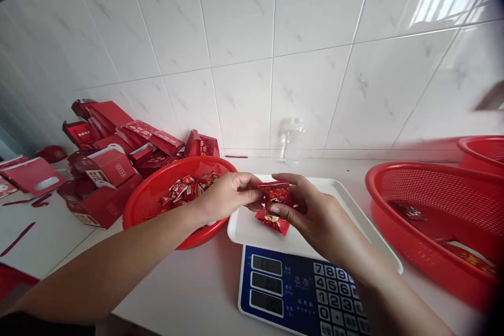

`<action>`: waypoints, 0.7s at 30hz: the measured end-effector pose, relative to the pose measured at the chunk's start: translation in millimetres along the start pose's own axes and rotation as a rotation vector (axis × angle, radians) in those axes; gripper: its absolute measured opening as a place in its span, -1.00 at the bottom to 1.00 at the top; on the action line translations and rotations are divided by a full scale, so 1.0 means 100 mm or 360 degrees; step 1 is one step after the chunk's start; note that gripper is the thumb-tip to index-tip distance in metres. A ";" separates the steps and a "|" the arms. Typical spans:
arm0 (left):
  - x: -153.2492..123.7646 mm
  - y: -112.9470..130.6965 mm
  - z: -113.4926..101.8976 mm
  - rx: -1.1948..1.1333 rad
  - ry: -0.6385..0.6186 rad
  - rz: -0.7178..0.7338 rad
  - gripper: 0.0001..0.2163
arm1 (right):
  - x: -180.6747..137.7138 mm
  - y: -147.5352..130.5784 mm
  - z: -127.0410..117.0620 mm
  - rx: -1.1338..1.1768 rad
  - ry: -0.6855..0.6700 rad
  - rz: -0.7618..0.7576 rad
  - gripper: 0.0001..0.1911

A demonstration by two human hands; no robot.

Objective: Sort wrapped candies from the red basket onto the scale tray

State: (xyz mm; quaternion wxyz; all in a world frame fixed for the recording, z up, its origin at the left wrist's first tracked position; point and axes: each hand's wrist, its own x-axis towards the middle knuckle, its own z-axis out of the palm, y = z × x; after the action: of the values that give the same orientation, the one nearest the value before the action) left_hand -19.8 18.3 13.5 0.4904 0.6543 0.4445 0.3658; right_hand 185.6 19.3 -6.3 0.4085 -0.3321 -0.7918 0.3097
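Note:
Over the weighing scale's white pan [338,231], both hands meet at a small red snack packet [276,192]. My right hand [315,212] grips its right side, thumb across the front. At its left edge, the fingers of my left hand [228,197] are closed on the same packet. Just beneath shows another red packet [275,222]; whether it rests on the pan or hangs in the hand I cannot tell. The scale's blue keypad panel [295,294] lies in front, partly covered by my right forearm. Behind my left arm, a red basket [137,197] contains many small wrapped packets [185,189].
Red cardboard boxes [110,165] are piled at the left against the tiled wall [244,100]. A clear plastic bottle [293,139] stands behind the scale. On the right, a large red basket [433,178] holds a few packets, with another red basket [484,149] behind it.

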 end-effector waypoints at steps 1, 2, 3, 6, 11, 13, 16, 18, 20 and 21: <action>-0.02 0.00 0.00 -0.0007 0.0028 0.0011 -0.82 | 0.00 0.00 0.02 0.0033 -0.0010 -0.0029 -0.63; -0.04 -0.01 -0.02 -0.0007 0.0048 0.0018 -0.82 | -0.01 0.01 0.04 0.0055 -0.0021 -0.0062 -0.61; -0.05 -0.01 -0.05 -0.0001 0.0060 0.0021 -0.83 | -0.01 0.01 0.05 0.0071 -0.0025 -0.0103 -0.61; -0.10 0.00 -0.22 0.0054 0.0124 0.0024 -0.83 | -0.01 0.03 0.07 0.0055 0.0021 -0.0204 -0.61; -0.10 -0.11 -0.68 0.0350 0.0427 -0.0060 -0.76 | -0.03 0.02 0.00 -0.0146 0.0104 -0.0245 -0.59; -0.11 -0.26 -0.87 0.0558 0.0527 -0.0171 -0.75 | -0.03 0.01 -0.02 -0.0207 0.0099 -0.0243 -0.58; -0.21 -0.54 -1.07 0.0949 0.0488 -0.0466 -0.72 | -0.03 0.03 -0.04 -0.0259 0.0057 -0.0253 -0.58; -0.34 -0.69 -1.17 0.1187 0.0309 -0.0697 -0.69 | -0.02 0.05 -0.03 -0.0291 0.0024 -0.0260 -0.59; -0.47 -0.78 -1.27 0.1374 0.0108 -0.0923 -0.64 | -0.02 0.08 -0.02 -0.0338 0.0002 -0.0268 -0.60; -0.53 -0.80 -1.33 0.1442 0.0012 -0.1016 -0.61 | -0.01 0.09 -0.02 -0.0364 -0.0005 -0.0273 -0.60</action>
State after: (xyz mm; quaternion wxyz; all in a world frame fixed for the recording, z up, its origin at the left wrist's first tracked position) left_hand -177.2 20.3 -32.8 0.2447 0.6312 0.7355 -0.0266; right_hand 189.8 24.1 -12.7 0.3916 -0.3070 -0.8481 0.1818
